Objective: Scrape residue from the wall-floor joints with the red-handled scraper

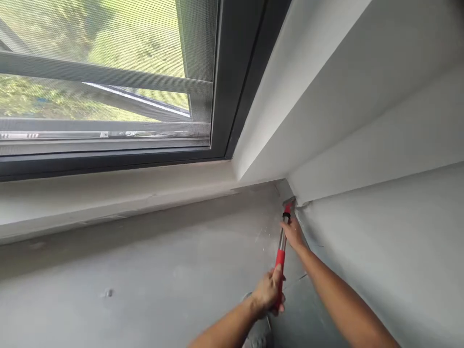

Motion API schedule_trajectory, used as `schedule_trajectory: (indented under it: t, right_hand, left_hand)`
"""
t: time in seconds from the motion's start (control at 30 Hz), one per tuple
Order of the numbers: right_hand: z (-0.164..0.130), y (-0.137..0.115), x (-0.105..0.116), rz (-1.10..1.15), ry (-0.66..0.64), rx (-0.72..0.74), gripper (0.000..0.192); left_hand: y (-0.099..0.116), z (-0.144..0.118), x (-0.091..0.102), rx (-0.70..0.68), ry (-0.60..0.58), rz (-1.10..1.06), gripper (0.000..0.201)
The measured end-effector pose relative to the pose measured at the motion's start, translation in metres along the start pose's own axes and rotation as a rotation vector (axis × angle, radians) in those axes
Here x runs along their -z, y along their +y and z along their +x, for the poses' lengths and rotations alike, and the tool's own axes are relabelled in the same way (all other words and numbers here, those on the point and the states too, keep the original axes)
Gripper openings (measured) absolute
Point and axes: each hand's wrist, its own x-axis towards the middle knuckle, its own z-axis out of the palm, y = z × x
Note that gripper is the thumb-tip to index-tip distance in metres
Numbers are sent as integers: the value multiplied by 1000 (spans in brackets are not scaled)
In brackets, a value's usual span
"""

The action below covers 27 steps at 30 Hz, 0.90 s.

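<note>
A long-handled scraper (282, 244), with a red grip, a silver metal shaft and a red head, slants up toward the wall corner. My left hand (268, 291) is wrapped round its red grip near the lower end. Higher up, my right hand (293, 233) is closed around the metal shaft just below the black collar. The scraper's dark blade lies against the grey wall surface (203, 246), close to the corner under the white boxed ledge (326, 179). Part of the right hand's fingers is hidden behind the shaft.
At upper left is a dark-framed window (232, 82) with a mesh screen and greenery outside. A pale sill (108, 193) runs below it. A small fixing (108, 293) sticks out of the grey surface. Beneath my left hand is a partly hidden greyish object (259, 333).
</note>
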Motion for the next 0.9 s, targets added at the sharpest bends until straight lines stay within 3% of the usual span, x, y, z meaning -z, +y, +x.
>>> schedule_trajectory:
  t: [0.1, 0.3, 0.7, 0.9]
  right_hand:
    - [-5, 6, -1, -3, -1, -10, 20]
    - [-23, 26, 9, 37, 16, -44, 22]
    - [-19, 28, -1, 50, -2, -53, 20]
    - [-21, 26, 7, 53, 5, -20, 18]
  left_hand:
    - [-4, -3, -1, 24, -9, 7, 59]
    - [-25, -3, -20, 2, -23, -5, 51]
    - [-22, -7, -4, -23, -9, 33, 56]
    - [-26, -4, -17, -1, -23, -6, 57]
